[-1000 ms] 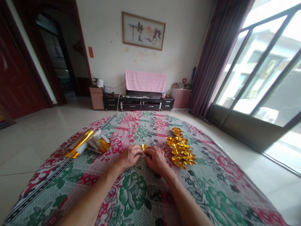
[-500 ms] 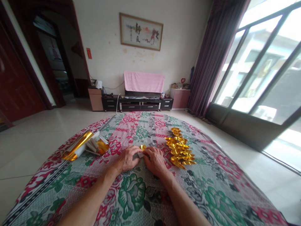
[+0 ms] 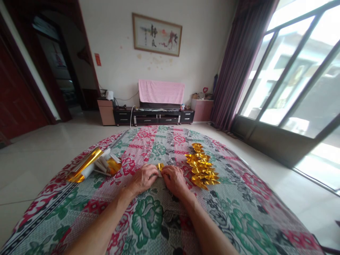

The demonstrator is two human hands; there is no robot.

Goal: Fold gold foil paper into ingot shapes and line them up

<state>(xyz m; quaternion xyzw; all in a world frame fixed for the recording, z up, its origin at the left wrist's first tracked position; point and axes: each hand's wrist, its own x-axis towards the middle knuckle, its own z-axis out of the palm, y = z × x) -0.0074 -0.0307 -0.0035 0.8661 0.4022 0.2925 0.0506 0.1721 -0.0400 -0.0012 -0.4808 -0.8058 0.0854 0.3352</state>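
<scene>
While folded gold pieces (image 3: 202,167) crowd the right side, here's the left hand (image 3: 143,179) and right hand (image 3: 174,179), close together, both pinching a small gold-and-white paper (image 3: 159,166) on the cloth-covered table (image 3: 148,216)!

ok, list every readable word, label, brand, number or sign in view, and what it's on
"静" (likely reading, soft focus): upper large character on the framed wall picture.
Lower large character and small script column, same picture: too blurred or small to read.
Red strip by the doorway: too blurred to read.
Gold piece in hand: no legible text.
</scene>
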